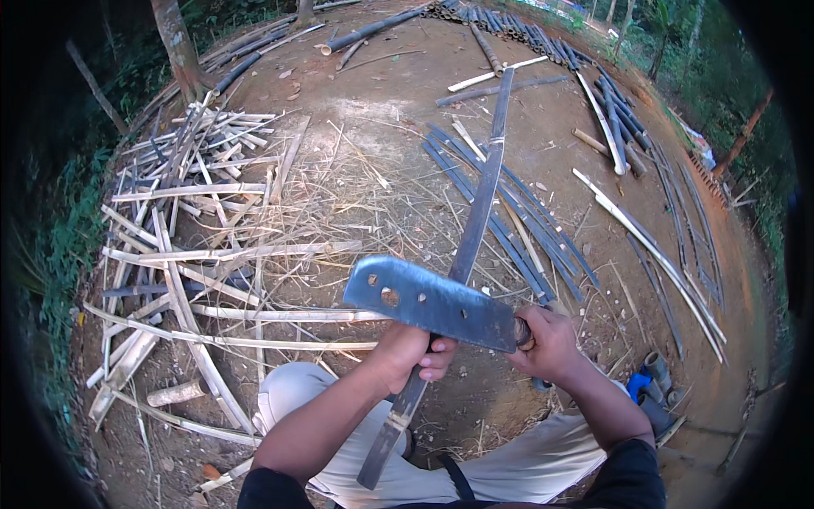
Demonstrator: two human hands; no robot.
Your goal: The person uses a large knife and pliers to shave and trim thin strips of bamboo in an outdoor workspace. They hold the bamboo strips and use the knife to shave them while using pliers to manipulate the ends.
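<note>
Around a long dark bamboo strip [477, 216], my left hand [409, 355] is closed between my knees. The strip slants from near my lap up and away to the far right. In my right hand [547, 339] is the handle of a broad cleaver [441, 303] with holes through its blade. The blade lies across the strip just beyond my left hand and hides part of it. Whether its edge touches the strip I cannot tell.
Split bamboo pieces [182, 254] are heaped at the left, with thin shavings [339, 199] beside them. Dark strips [517, 216] lie ahead to the right. Whole bamboo poles [623, 127] lie farther right. A blue object [638, 386] and grey containers [657, 373] stand near my right knee.
</note>
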